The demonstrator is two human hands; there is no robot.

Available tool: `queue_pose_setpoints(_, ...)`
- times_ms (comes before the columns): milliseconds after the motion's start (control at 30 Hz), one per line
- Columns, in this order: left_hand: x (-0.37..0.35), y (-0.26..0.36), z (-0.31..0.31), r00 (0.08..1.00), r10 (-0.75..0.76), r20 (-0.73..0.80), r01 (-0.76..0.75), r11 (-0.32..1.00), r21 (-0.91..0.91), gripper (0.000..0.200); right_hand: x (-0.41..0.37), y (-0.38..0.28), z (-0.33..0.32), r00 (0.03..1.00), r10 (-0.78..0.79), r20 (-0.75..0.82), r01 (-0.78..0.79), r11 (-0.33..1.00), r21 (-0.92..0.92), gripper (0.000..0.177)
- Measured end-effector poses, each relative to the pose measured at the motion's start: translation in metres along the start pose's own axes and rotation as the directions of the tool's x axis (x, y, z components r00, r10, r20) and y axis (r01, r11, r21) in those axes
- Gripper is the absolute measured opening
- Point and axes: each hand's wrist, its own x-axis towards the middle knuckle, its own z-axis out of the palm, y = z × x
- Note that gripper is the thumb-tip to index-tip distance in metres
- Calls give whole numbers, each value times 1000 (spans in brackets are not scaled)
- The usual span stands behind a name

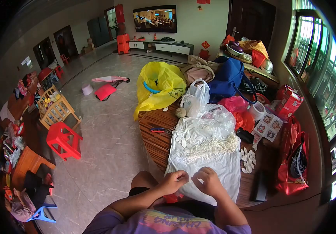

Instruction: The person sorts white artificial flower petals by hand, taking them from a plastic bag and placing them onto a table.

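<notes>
A white cloth (211, 156) with stitched petal shapes and a fringe of white cord drapes over the near end of a wooden table (158, 136) and down to my lap. My left hand (174, 181) pinches the cloth's lower edge with its fingers closed. Just to its right, my right hand (209, 181) also pinches the edge, and the two hands nearly touch. A small red object (172, 198) lies below my left hand. Loose white petal pieces (248, 158) lie on the table to the right.
Yellow bag (158, 87), blue bag (228, 76), clear plastic bags (197, 97), a ball of twine (180, 112) and scissors (157, 130) crowd the table. A red bag (295, 156) leans at the right. A red stool (63, 139) and wooden chair (56, 109) stand on the tiled floor at left.
</notes>
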Motion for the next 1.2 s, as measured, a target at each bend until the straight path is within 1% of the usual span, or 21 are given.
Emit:
queue_pose_setpoints(100,1,-6,0,1000,6,-8,-6,1000,-5,14,0,1,0,1000,-5,0,5,1000,4,10)
queue_pose_setpoints(200,1,-7,2,998,56,-9,-56,998,-7,8,1,0,0,1000,-5,-4,5,1000,3,10)
queue_pose_setpoints(300,0,4,1,998,43,-39,-42,999,19,8,1,1,-1,1000,8,-13,-8,1000,3,10)
queue_pose_setpoints(400,0,8,0,998,13,-55,-13,1000,-7,9,1,1,-1,1000,18,-21,-17,1000,8,10)
queue_pose_setpoints(600,1,1,1,997,39,-70,-37,999,33,12,2,1,-1,1000,-9,-11,9,1000,-7,10)
queue_pose_setpoints(700,-1,3,1,996,40,-81,-33,996,84,14,3,1,0,1000,-19,-1,19,1000,-14,10)
queue_pose_setpoints(800,-1,-1,2,994,90,-59,-81,988,133,15,4,1,2,999,-37,6,37,999,-11,10)
queue_pose_setpoints(900,-3,4,1,996,63,-57,-54,988,146,16,6,-1,2,999,-41,10,41,999,2,10)
queue_pose_setpoints(1000,-3,0,2,995,73,-61,-67,993,96,15,6,1,3,1000,-31,7,31,999,9,10)
queue_pose_setpoints(1100,-3,4,1,999,-22,-39,24,997,71,16,5,1,4,1000,-7,5,7,1000,6,10)
queue_pose_setpoints(1200,-3,5,0,999,-24,-31,25,999,44,15,5,0,3,1000,15,7,-15,1000,2,10)
